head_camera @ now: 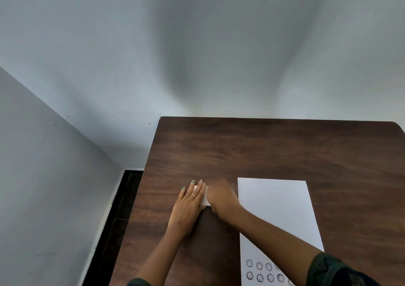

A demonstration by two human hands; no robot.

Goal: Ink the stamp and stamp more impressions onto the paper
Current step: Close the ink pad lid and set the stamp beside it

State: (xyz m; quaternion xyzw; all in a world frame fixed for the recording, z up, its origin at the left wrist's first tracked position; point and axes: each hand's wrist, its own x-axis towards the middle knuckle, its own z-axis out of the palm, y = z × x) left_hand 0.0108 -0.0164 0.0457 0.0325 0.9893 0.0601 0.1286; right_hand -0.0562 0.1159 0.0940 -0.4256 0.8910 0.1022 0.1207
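Observation:
A small white ink pad (205, 194) lies on the dark wooden table (263, 149), left of the paper. My left hand (188, 206) lies across it, fingers stretched over its top and thumb at its near edge. My right hand (222, 200) is blurred and curled shut, knuckles up, pressing down at the pad's right side. The stamp is hidden under this hand. The white paper (276, 209) lies to the right, blank in its upper part. Two rows of round dark stamp impressions (259, 271) sit near its bottom edge. My right forearm crosses the paper's lower left.
The table's left edge (140, 198) drops to a dark floor strip beside a pale wall. Its far edge meets the wall behind. Bare wood surrounds the paper on the far and right sides.

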